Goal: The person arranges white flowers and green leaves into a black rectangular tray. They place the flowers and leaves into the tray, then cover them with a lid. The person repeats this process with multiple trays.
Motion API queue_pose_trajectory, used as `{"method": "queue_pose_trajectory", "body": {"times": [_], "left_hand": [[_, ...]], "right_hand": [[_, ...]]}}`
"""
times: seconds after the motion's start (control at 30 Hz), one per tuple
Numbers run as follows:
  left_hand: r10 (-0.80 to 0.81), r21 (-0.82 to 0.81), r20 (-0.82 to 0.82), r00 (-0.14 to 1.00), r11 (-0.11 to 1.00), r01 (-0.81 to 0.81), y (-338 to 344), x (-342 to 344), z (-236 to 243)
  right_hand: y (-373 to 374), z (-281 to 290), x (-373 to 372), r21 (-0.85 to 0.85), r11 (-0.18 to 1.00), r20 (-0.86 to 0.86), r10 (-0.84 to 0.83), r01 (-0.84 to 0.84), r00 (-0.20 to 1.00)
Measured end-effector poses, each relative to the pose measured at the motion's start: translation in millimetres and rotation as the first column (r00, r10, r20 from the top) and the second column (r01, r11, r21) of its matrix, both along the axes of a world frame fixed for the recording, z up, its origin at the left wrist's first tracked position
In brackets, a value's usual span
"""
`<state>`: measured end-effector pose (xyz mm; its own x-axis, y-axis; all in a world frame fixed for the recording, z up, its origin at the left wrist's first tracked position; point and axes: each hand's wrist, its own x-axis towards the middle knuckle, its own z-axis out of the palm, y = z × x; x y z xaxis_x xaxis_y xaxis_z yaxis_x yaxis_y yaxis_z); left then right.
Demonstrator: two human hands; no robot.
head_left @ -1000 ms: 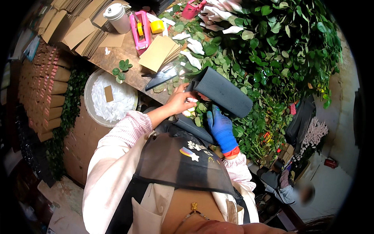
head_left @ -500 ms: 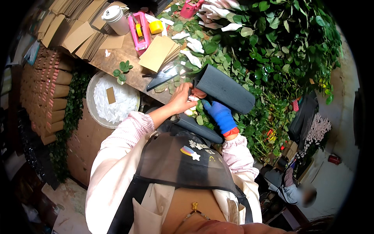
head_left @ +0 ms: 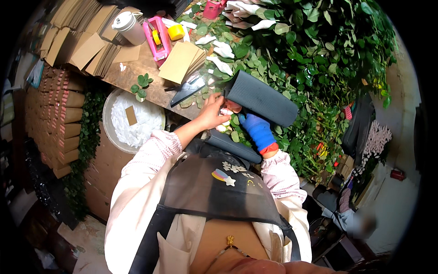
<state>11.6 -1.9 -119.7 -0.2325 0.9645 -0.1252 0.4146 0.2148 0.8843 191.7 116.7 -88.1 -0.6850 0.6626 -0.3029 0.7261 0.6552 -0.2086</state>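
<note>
My left hand (head_left: 212,113), bare, has its fingers bent around pale pink roses (head_left: 232,108), with the thumb beside lighter, whitish blooms. Close by on the right is my right hand (head_left: 257,130) in a blue knitted glove with a red cuff. Its thumb points at the blooms; its other fingers curl out of sight beneath a dark grey ridged mat (head_left: 263,98). That mat slants over the roses and hides their lower parts. A second dark ridged pad (head_left: 235,147) lies between my hands and my apron. Left of my left hand rests a dark-handled knife (head_left: 186,91).
Cut leafy stems (head_left: 315,50) heap up on the right. Ahead are cardboard pieces (head_left: 180,61), a pink tape dispenser (head_left: 157,39), a lidded cup (head_left: 128,27) and white net-wrapped blooms (head_left: 221,65). A round tub (head_left: 112,132) of white strips stands left. Another person (head_left: 346,221) is at lower right.
The whole view has shifted slightly, so the table things sit a little farther left and up. Both hands stay at the roses, with barely any movement.
</note>
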Motion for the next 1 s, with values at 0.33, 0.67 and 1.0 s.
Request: {"method": "queue_pose_trajectory", "body": {"times": [0.33,0.67,1.0], "left_hand": [[0.062,-0.054,0.130,0.990,0.997,-0.055,17.8,3.2,2.3],[0.102,0.037,0.227,0.969,0.993,-0.113,17.5,5.9,16.0],[0.058,0.067,0.125,0.990,0.996,-0.067,17.3,0.4,-12.3]], "right_hand": [[-8.4,-0.7,3.5,0.147,0.988,-0.070,0.054,-0.043,0.996],[-12.0,40.9,-12.7,0.085,0.990,-0.032,-0.110,0.113,0.993],[-7.7,19.9,-34.6,0.129,0.969,-0.053,-0.204,0.209,0.978]]}}
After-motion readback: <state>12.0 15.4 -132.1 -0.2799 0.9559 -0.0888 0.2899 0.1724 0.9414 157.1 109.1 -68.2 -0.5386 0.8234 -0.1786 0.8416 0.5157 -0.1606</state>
